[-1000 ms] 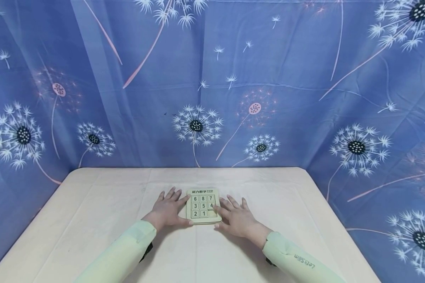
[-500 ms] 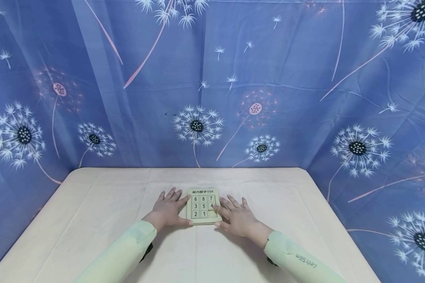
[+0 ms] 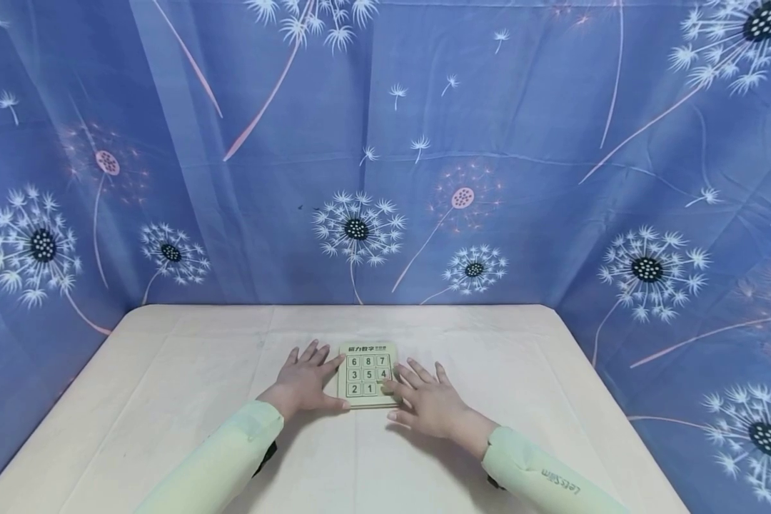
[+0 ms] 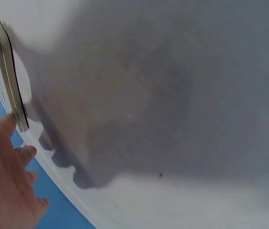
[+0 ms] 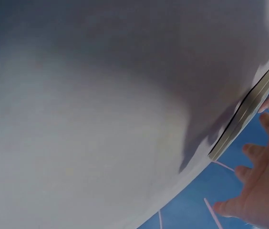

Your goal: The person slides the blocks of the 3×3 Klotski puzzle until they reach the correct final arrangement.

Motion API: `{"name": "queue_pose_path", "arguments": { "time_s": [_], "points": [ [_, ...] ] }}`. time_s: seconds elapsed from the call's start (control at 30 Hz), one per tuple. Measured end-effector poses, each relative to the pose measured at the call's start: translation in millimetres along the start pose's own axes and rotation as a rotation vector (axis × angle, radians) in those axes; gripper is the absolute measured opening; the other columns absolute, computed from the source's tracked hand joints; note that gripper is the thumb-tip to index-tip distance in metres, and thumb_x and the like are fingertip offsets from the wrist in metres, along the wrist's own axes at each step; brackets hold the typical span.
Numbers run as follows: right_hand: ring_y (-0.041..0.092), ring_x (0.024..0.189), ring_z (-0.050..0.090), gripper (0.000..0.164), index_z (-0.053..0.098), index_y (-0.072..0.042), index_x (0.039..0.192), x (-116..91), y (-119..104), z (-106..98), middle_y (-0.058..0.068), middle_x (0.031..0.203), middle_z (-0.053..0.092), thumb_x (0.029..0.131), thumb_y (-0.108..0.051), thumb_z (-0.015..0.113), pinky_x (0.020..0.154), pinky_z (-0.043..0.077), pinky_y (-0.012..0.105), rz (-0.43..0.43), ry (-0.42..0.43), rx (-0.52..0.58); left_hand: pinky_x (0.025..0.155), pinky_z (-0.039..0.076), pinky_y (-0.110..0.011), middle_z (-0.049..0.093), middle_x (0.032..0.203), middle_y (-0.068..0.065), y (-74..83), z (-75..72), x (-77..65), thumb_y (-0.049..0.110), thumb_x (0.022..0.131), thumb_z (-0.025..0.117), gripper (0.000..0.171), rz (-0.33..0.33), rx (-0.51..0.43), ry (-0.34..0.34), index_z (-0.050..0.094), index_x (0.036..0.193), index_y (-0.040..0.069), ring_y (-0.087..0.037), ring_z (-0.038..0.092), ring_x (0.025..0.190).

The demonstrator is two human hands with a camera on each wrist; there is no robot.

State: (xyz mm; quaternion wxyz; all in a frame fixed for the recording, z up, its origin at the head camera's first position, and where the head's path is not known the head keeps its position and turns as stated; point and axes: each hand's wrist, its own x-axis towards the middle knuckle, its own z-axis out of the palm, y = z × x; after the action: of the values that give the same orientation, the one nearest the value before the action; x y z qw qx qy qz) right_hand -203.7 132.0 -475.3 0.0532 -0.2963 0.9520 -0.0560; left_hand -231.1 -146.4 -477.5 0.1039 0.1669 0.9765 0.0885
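The pale tabletop [image 3: 199,385], faintly creased, is enclosed at back and sides by blue dandelion-printed cloth [image 3: 276,214]. Near its middle the number puzzle [image 3: 369,375] is laid flat, its left edge touched by the spread left hand [image 3: 305,385]. The right hand [image 3: 437,407] is spread too, one fingertip held over the puzzle's lower-right corner; whether contact is made cannot be told.

Pale green puzzle board [image 3: 369,401], flat on table [image 3: 360,464], numbered tiles [image 3: 369,375] (three rows) inside
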Motion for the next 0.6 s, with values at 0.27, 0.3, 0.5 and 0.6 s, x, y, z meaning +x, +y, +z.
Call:
{"name": "queue_pose_path", "arguments": {
  "time_s": [0.27, 0.3, 0.5, 0.6],
  "points": [
    [0.039, 0.157, 0.028, 0.062, 0.046, -0.03, 0.154, 0, -5, 1, 0.01, 0.167, 0.035, 0.1, -0.058, 0.052, 0.122, 0.019, 0.075, -0.015, -0.005, 0.012, 0.13, 0.014, -0.064, 0.03, 0.169, -0.018, 0.0, 1.0, -0.4, 0.071, 0.08, 0.072, 0.099, -0.005, -0.004, 0.006, 0.038, 0.159, 0.023, -0.041, 0.017, 0.16],
    [0.039, 0.157, 0.028, 0.062, 0.046, -0.03, 0.154, 0, -6, 1, 0.01, 0.167, 0.035, 0.1, -0.058, 0.052, 0.122, 0.019, 0.075, -0.017, -0.009, 0.015, 0.13, 0.014, -0.064, 0.03, 0.169, -0.018, -0.2, 1.5, -0.3, 0.071, 0.08, 0.072, 0.099, -0.006, -0.005, 0.004, 0.039, 0.159, 0.023, -0.041, 0.017, 0.16],
    [0.038, 0.157, 0.028, 0.062, 0.046, -0.028, 0.155, 0, -10, 0, 0.009, 0.168, 0.034, 0.1, -0.058, 0.052, 0.123, 0.019, 0.074, -0.016, -0.021, 0.015, 0.13, 0.014, -0.064, 0.031, 0.168, -0.018, -0.4, 2.8, 0.2, 0.071, 0.079, 0.073, 0.099, -0.002, -0.01, 0.011, 0.039, 0.159, 0.023, -0.042, 0.018, 0.16],
    [0.038, 0.157, 0.028, 0.062, 0.047, -0.028, 0.154, 0, -11, 0, 0.009, 0.168, 0.034, 0.1, -0.058, 0.053, 0.123, 0.019, 0.074, -0.02, -0.026, 0.018, 0.129, 0.015, -0.065, 0.031, 0.168, -0.018, -0.2, 2.5, 0.7, 0.071, 0.079, 0.072, 0.099, 0.003, -0.005, 0.013, 0.039, 0.159, 0.023, -0.042, 0.018, 0.16]
  ]
}}
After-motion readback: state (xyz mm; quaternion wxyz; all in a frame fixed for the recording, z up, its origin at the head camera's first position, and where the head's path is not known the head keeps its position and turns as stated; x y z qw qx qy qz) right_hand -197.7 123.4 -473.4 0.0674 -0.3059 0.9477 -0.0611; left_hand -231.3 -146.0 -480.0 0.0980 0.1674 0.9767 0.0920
